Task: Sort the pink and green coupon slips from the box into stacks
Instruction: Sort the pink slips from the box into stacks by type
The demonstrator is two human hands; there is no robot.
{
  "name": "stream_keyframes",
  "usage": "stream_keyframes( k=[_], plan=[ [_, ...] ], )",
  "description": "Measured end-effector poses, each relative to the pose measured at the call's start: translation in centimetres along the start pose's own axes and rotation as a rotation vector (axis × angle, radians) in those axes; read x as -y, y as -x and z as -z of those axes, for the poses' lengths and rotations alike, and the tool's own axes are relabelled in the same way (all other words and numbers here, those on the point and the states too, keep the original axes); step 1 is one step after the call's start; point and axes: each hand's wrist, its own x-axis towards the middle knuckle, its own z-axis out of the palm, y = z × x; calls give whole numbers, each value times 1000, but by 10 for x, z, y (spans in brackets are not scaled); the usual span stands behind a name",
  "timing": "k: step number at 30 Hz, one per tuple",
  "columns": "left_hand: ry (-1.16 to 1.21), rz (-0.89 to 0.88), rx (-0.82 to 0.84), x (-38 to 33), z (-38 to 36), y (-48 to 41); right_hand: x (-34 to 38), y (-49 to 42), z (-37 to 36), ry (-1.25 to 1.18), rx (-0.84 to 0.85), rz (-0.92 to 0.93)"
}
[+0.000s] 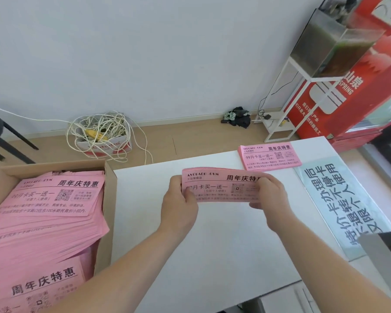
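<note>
The left hand (178,206) and right hand (271,197) pinch a pink bundle (221,186) near the stack (269,157); an uneven grip may let it fan out.

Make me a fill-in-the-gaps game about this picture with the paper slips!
The left hand and right hand hold a bundle of slips coloured ____. The cardboard box sits to the bundle's ____. The neat stack lies on the ____ table.
Missing words: pink, left, white.
</note>
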Motion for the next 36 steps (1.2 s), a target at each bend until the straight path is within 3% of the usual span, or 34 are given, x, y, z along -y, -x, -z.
stream_keyframes(
  k=[5,9,14,18,24,30,36],
  plan=[
    [-35,-6,169,-38,-47,-44,36,-66,43,274,33,-13],
    [102,176,286,-73,-96,-82,48,-137,75,386,-41,-51],
    [184,295,371,-101,-149,-119,45,-203,94,506,-59,1],
    [82,331,371,-90,-171,-138,36,-236,102,627,-48,56],
    [18,208,304,-68,-181,-143,18,-251,110,754,-99,137],
    [-317,-35,260,-68,-164,-145,8,-252,118,883,-155,209],
    [-552,-138,418,-66,-167,-128,13,-248,125,842,203,113]
  ],
)
